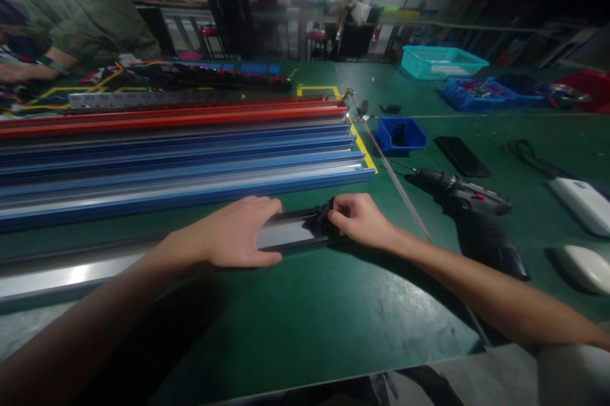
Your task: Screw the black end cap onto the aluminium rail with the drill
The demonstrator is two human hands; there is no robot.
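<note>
On the green table, the dark rail is the landmark, lying lengthwise across the near part. The left hand spans it, thumb and fingers spread over both edges. At its right end, the right hand pinches a small black piece between thumb and curled fingers. Beyond the rail lie blue rails, then orange ones; right of it, a drill, with a blue bin farther back. Pale lettering marks the far turquoise basket, too small to read.
</note>
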